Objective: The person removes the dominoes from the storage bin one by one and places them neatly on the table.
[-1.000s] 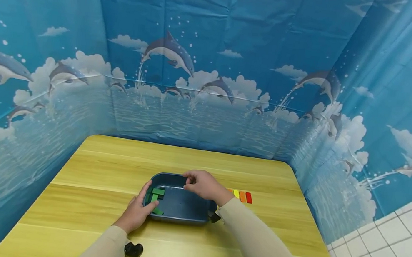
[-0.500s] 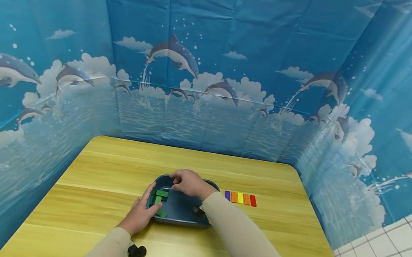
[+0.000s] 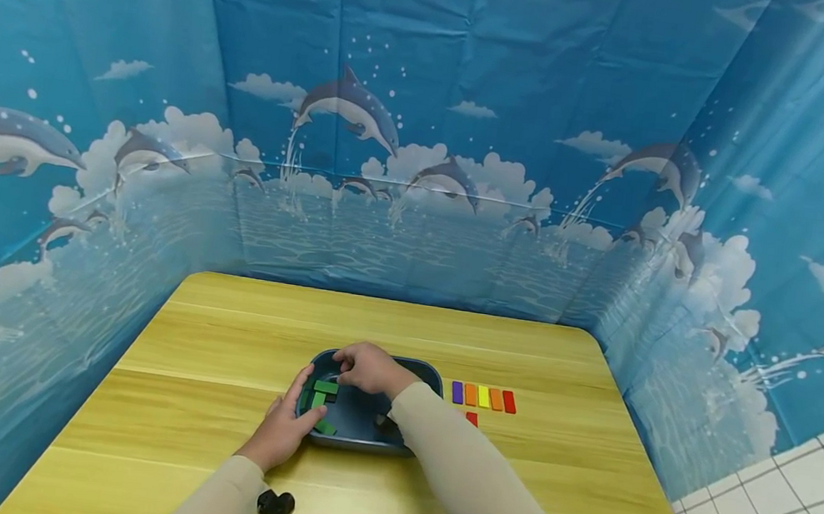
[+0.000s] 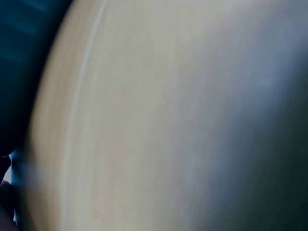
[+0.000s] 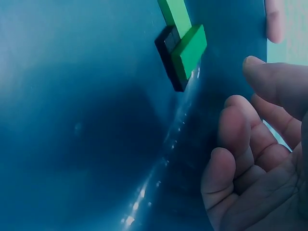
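Observation:
A dark blue plastic basin (image 3: 362,445) sits on the table, several flat green blocks (image 3: 326,387) lying at its left end. My left hand (image 3: 277,434) holds the basin's left side, thumb over the rim and fingers along the outside. Over the basin's far left part is my right hand (image 3: 370,369). In the right wrist view its fingers (image 5: 234,130) are loosely bent, with a gap to the thumb and nothing visible between them. There, a green block (image 5: 189,52) lies against a black block (image 5: 167,53) on the basin floor. The left wrist view is blurred and shows mostly tabletop.
Right of the basin lies a row of flat colored pieces: purple (image 3: 457,392), orange, yellow (image 3: 483,396), orange and red (image 3: 509,401). Another red piece (image 3: 472,419) lies below the row, partly hidden by the right sleeve. Dolphin-print curtains (image 3: 400,231) surround the yellow wooden table (image 3: 222,338).
My right hand has moved left across the basin towards the green blocks. Its arm now uncovers the purple piece and the lower red piece. My left hand stays on the basin.

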### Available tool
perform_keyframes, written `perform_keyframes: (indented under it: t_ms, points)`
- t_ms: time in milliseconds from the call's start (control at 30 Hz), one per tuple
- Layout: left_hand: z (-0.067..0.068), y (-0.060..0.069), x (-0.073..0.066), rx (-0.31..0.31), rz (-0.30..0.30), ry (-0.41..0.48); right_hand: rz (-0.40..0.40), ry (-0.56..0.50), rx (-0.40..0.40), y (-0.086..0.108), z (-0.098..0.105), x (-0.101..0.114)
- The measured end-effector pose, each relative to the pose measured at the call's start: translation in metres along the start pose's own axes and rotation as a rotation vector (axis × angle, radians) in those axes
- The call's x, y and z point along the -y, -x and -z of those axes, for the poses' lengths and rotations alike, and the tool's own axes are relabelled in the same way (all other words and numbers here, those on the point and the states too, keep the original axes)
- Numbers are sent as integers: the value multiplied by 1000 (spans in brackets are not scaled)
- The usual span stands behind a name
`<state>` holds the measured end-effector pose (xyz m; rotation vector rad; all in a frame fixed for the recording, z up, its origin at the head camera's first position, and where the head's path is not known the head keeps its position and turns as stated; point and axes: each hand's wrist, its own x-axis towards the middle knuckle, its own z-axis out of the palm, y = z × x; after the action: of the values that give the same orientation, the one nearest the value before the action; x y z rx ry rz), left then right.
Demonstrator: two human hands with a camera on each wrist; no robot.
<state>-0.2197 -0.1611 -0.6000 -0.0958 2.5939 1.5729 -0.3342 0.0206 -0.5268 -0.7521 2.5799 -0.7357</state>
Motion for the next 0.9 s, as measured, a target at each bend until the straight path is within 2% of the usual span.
perform_keyframes:
  t_ms: [300, 533, 900]
  points:
    - [0, -1, 1, -22, -9, -1, -4, 30, 43, -6, -10, -6]
    - [0, -2, 5, -23, -18, -7, -17, 13, 69, -7, -19, -12]
    - [0, -4, 5, -22, 0, -4, -8, -41, 84, -13, -29, -24]
